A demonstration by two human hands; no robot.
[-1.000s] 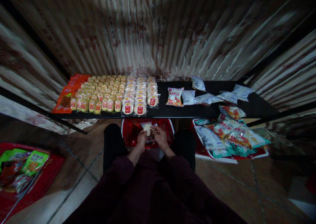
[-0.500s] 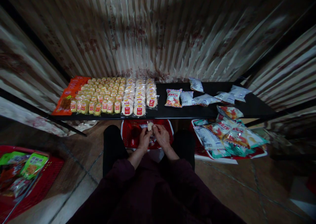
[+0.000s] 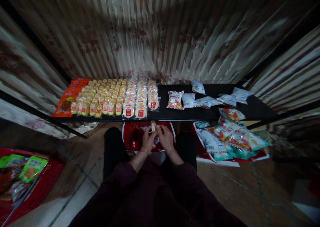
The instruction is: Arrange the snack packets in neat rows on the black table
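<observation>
"What's in those hands down there?"

"A pale cracker [image 3: 153, 126], nearly edge-on, pinched in the fingertips of the left hand [image 3: 148, 140] and the right hand [image 3: 165, 137], close together."

"Where exactly?"

"Above the red basket [image 3: 128, 138] between the knees [image 3: 112, 135], just in front of the black shelf [image 3: 197, 112]."

"And on that?"

"Wrapped round crackers [image 3: 141, 109] in rows mid-shelf, little yellow cakes [image 3: 98, 110] left of them, snack bags [image 3: 175, 100] scattered to the right."

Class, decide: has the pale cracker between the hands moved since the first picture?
Yes: the pale cracker has shifted slightly right and nearer the black shelf.
</observation>
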